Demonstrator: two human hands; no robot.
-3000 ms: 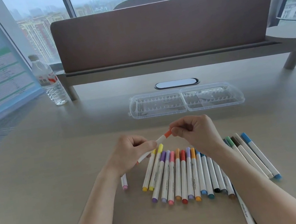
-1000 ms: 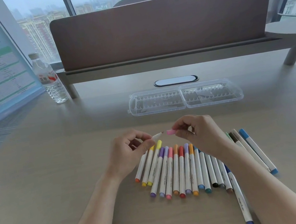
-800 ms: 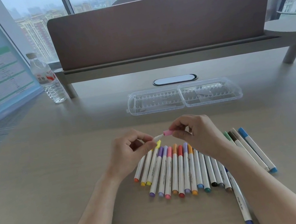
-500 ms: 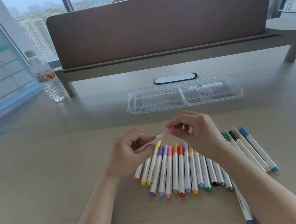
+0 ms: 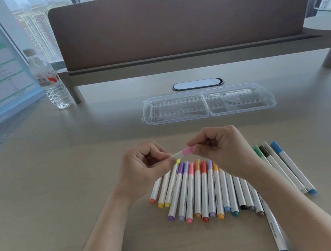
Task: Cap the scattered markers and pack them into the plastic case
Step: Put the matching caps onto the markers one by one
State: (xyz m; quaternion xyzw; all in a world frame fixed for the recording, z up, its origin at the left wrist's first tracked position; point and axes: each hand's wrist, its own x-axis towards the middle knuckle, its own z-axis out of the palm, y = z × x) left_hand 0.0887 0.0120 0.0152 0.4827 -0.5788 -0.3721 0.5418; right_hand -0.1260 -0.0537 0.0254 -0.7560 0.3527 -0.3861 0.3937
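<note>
The desk [image 5: 50, 187] is being taken up by a clear plastic case [image 5: 207, 103], lying open w/ both halves flat, well apart from the hands. Near it, a row of capped markers [image 5: 201, 191] is lying side by side. A white marker [image 5: 175, 155] is being gripped by the left hand [image 5: 145, 169], fingers curled round it. Its pink cap [image 5: 188, 150] is being pinched by the right hand [image 5: 218, 149], approx. seated on the tip.
</note>
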